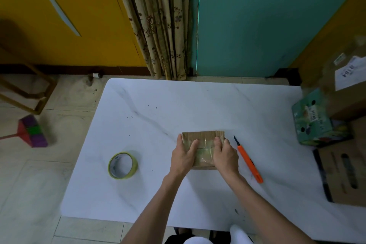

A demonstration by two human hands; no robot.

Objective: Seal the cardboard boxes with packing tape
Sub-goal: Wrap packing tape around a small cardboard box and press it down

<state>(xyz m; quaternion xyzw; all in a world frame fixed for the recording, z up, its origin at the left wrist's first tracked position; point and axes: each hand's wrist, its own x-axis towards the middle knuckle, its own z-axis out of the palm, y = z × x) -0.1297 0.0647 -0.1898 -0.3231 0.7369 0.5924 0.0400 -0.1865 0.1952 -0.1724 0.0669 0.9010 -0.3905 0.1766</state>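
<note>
At centre frame, the left hand (pixel 183 155) and right hand (pixel 225 154) lie flat, fingers nearly straight, pressing a small cardboard box (pixel 202 138) on the white tabletop (pixel 198 105); glossy clear tape crosses its creased brown top.

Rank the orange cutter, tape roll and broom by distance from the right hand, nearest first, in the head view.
1. Orange cutter: on the table, just right of the right hand.
2. Tape roll: on the table, left, past the left hand.
3. Broom: on the floor, far left.
</note>
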